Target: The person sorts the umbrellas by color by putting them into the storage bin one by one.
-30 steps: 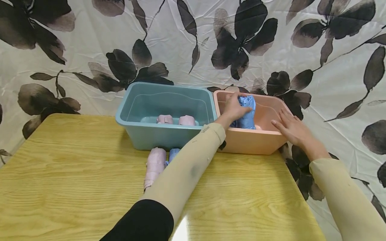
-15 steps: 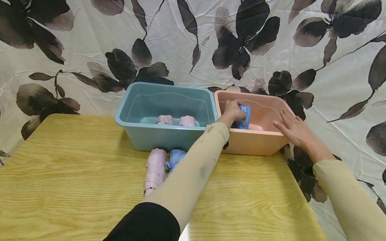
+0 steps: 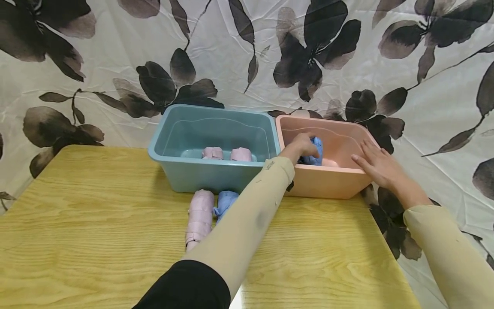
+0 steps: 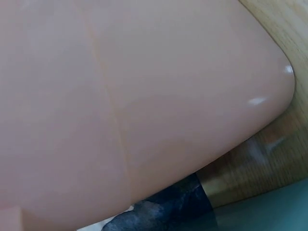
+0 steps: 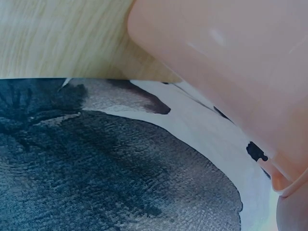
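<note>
My left hand point(image 3: 302, 147) reaches into the peach bin point(image 3: 328, 182), holding a blue wrapped roll point(image 3: 317, 156) near its floor; the hand covers part of the roll. On that bin's right rim rests my right hand point(image 3: 378, 167), fingers spread and fairly straight. In the head view, a pink wrapped roll point(image 3: 200, 216) lies on the table, beside a second blue roll point(image 3: 227, 199) partly covered by my left forearm. The wrist views show mainly the peach bin's outer walls point(image 4: 159, 96) point(image 5: 240, 62), without the fingers.
A teal bin point(image 3: 216, 176) stands directly left of the peach one, with two pink rolls point(image 3: 212, 153) inside. Both bins sit toward the back of the wooden table point(image 3: 96, 227). A floral cloth point(image 3: 247, 51) hangs behind and at the right.
My left hand has lowered the blue roll deeper into the peach bin, and over the last half second it has barely moved. My right hand has stayed on the rim.
</note>
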`<state>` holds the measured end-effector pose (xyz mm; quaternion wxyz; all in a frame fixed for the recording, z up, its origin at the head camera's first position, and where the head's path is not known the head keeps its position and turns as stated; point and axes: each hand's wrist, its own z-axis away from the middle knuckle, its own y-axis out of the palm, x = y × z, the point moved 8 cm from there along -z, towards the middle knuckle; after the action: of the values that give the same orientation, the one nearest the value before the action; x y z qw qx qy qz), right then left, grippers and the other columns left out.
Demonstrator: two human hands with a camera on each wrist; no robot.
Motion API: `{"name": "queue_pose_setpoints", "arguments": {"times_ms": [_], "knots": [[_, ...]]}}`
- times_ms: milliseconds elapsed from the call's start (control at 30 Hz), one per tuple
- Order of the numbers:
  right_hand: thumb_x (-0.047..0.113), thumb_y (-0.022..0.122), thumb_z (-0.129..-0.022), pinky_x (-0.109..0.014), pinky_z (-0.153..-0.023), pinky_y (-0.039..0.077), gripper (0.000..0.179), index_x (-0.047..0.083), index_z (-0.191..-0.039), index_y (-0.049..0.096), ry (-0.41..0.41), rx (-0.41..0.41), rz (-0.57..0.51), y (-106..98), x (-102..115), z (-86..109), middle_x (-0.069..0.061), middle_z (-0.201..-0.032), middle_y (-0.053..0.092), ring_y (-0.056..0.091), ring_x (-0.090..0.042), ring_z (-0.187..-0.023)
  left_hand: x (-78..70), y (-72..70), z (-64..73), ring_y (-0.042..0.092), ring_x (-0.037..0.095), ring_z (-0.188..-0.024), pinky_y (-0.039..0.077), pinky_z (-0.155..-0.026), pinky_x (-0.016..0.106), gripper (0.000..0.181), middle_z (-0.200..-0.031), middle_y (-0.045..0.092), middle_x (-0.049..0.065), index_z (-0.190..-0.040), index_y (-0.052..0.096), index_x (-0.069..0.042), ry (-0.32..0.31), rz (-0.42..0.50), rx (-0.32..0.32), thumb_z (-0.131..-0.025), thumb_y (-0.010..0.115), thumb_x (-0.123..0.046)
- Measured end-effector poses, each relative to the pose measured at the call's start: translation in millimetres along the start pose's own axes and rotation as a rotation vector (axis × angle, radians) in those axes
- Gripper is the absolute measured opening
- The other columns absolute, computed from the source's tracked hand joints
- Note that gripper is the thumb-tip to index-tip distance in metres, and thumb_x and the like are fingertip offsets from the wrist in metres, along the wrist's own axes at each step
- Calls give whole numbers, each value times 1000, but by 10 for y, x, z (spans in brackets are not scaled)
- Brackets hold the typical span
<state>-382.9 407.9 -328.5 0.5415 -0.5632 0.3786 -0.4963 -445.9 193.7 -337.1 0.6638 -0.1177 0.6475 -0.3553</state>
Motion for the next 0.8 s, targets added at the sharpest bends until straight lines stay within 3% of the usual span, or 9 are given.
{"name": "queue_pose_setpoints", "arguments": {"times_ms": [133, 300, 433, 533, 633, 800], "knots": [[60, 24, -110, -63, -125, -5, 86, -5, -163, 6, 6, 13, -3, -9, 25, 22, -29, -170, -4, -1, -46, -158, -27, -8, 81, 56, 18, -130, 51, -100, 26, 74, -153, 56, 2, -155, 53, -21, -3, 41, 9, -88, 84, -16], [60, 23, -110, -64, -124, -5, 87, -7, -163, 6, 12, 13, -3, 2, 30, 29, -30, -169, -3, -1, -47, -157, -59, -48, 120, 60, 20, -126, 54, -95, 27, 69, -151, 57, 4, -152, 57, -18, 40, 145, -56, -88, 82, -9], [60, 23, -110, -64, -124, -5, 87, -7, -163, 6, 18, 10, -9, 32, 41, 41, -30, -169, -3, 0, -48, -157, -117, -104, 163, 61, 21, -128, 54, -92, 24, 63, -147, 61, 5, -150, 58, -15, 134, 210, -119, -91, 78, -5], [60, 24, -110, -64, -124, -4, 87, -7, -162, 6, 16, -1, -8, 24, 52, 42, -30, -169, -2, 1, -48, -157, -222, -155, 221, 63, 22, -122, 53, -85, 19, 60, -143, 63, 9, -149, 58, -12, 239, 248, -142, -92, 74, -4], [60, 24, -110, -65, -124, -4, 87, -7, -162, 7, 12, -6, -10, 4, 63, 41, -30, -169, -2, 1, -48, -157, -362, -207, 339, 66, 24, -111, 52, -74, 19, 57, -142, 62, 14, -149, 57, -9, 332, 322, -124, -95, 70, -3], [57, 25, -111, -66, -124, -2, 85, -9, -162, 8, -8, -3, -1, -14, 78, 43, -32, -168, 0, 2, -49, -157, -548, -309, 663, 66, 18, -112, 53, -75, 16, 56, -141, 62, 9, -151, 55, -12, 401, 417, -74, -98, 72, -8]]}}
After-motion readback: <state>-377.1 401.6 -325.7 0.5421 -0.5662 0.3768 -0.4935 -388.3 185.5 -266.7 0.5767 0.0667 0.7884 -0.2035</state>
